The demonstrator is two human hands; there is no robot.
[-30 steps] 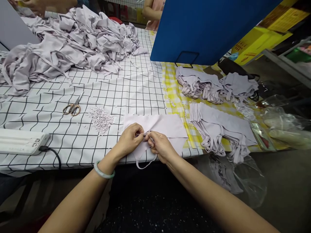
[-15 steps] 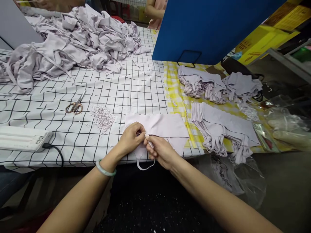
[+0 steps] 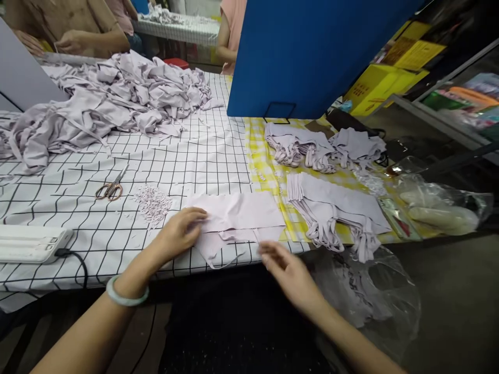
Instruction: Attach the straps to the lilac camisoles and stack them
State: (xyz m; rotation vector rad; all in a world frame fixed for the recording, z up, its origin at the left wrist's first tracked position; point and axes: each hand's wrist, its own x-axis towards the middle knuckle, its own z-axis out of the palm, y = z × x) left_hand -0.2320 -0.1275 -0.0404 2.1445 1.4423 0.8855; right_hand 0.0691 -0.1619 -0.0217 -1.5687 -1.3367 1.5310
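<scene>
A pale lilac cloth piece (image 3: 249, 208) with thin straps lies flat at the table's front edge. One strap (image 3: 224, 264) hangs in a loop over that edge. At the cloth's left end is my left hand (image 3: 180, 232), its fingers bent but apart from the thumb, with nothing visible between them. My right hand (image 3: 288, 272) hovers just off the front edge, right of the straps; its fingers are stretched out, slightly blurred and hold nothing. Left of the cloth are a heap of tiny pale scraps (image 3: 153, 204) and scissors (image 3: 112, 188) with copper-coloured handles.
A big heap of lilac cloth (image 3: 128, 98) covers the far left. Stacked strapped pieces (image 3: 339, 200) and another stack (image 3: 300, 140) lie to the right. A blue panel (image 3: 296, 57) stands behind. A white power bank (image 3: 31, 244) is at left. People sit or stand beyond.
Both hands have let go of the cloth and drawn apart, the left to the left and the right to the right. The cloth now lies flat. The view has tilted up and turned right.
</scene>
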